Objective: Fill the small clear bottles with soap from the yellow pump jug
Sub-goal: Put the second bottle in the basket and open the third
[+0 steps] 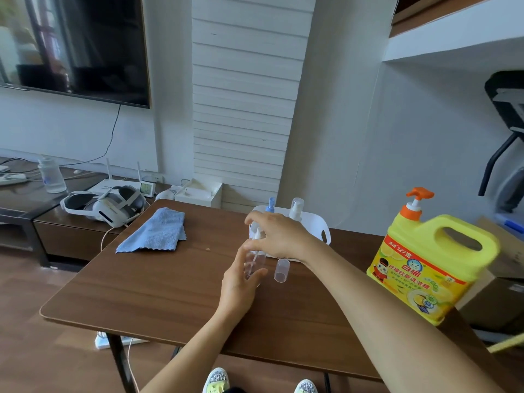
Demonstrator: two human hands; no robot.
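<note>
The small clear bottle [255, 263] is held roughly upright: its body is gripped by the left hand [241, 282], and its pump top [258, 233] is pinched directly above by the right hand [276, 235]. The yellow pump jug [431, 265] is set well right of both grips, nearer the right hand.

I see a wall-mounted TV [73, 43] upper left, bright reflections on its screen, black cable [113, 131] hanging below. White slatted wall panel [246, 95] at centre, plain white wall either side. White shelf [453, 43] upper right. Low dark TV cabinet [71, 239] at left, brown wooden table [170, 293] mid-frame. Wood-look floor [42, 350] lower left. Light is soft and even.
</note>
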